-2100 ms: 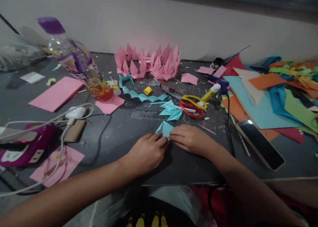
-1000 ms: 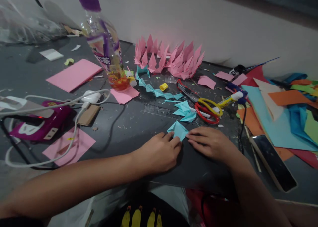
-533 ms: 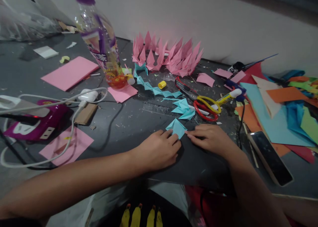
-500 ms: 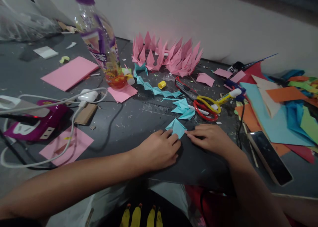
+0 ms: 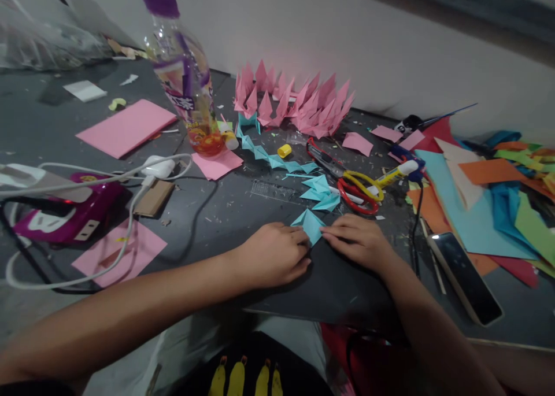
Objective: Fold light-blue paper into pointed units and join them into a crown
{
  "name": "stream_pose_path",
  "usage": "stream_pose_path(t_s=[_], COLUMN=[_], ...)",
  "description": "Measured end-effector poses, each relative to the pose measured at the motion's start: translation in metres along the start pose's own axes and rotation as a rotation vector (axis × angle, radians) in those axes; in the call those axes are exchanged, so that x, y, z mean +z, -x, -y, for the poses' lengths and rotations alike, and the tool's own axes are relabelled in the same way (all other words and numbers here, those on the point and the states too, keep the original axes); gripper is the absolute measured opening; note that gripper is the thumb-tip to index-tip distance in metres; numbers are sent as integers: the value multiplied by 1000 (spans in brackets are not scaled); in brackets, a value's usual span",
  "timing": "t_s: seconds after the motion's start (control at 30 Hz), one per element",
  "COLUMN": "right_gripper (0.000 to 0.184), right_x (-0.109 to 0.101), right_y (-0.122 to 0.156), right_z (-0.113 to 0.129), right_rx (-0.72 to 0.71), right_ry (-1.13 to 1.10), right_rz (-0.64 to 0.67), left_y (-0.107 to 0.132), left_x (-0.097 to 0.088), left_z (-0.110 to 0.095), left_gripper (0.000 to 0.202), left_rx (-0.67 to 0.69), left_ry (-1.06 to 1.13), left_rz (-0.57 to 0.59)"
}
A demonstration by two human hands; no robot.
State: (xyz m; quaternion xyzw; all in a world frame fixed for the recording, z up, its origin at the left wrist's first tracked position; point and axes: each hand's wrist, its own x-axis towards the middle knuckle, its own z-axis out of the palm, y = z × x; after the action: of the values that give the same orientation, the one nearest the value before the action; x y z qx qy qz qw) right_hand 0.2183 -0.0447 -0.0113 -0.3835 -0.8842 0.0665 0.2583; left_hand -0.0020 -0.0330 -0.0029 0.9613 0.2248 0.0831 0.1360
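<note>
A small folded light-blue paper piece (image 5: pixel 310 224) lies on the dark table (image 5: pixel 243 211) near its front edge. My left hand (image 5: pixel 274 256) rests beside it on the left, its curled fingertips pinching the paper's edge. My right hand (image 5: pixel 359 241) comes in from the right, and its fingertips press on the paper's right corner. Just beyond lie two finished blue folded pieces (image 5: pixel 319 190) and a chain of joined blue pieces (image 5: pixel 273 160). A ring of pink folded points (image 5: pixel 293 102) stands at the back.
Red and yellow scissors (image 5: pixel 356 190) and a glue tube (image 5: pixel 393 174) lie right of the blue pieces. A phone (image 5: pixel 465 277) and a heap of coloured paper (image 5: pixel 489 199) fill the right side. A plastic bottle (image 5: pixel 185 78), pink sheets (image 5: pixel 125 128), white cables (image 5: pixel 87 182) and a magenta device (image 5: pixel 65 217) sit left.
Both hands stay on the blue piece; my left fingers have curled tighter on its edge and the right fingertips have slid a little closer. The camera view has shifted slightly.
</note>
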Motion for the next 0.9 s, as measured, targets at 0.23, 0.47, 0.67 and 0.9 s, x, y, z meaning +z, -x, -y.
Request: stream_pose_path(t_s=[0.23,0.47,0.67,0.9], right_gripper=[13,16,18,13], right_x=[16,19,22,18], right_y=[-7,-8,-6,-11], right_z=[1,2,5,9], right_rx=[252,262,438,551], right_ry=[-58,-62,-8,-138], right_rz=[-85,66,-10,67], left_y=[-4,-9,-16,-19], left_x=[2,7,7,4], left_z=[13,24,27,24], left_gripper=[17,4,9,27], left_rx=[-162,-293,-392,-477], left_ry=[165,299,168,193], left_rz=[-47,-280,-181,-133])
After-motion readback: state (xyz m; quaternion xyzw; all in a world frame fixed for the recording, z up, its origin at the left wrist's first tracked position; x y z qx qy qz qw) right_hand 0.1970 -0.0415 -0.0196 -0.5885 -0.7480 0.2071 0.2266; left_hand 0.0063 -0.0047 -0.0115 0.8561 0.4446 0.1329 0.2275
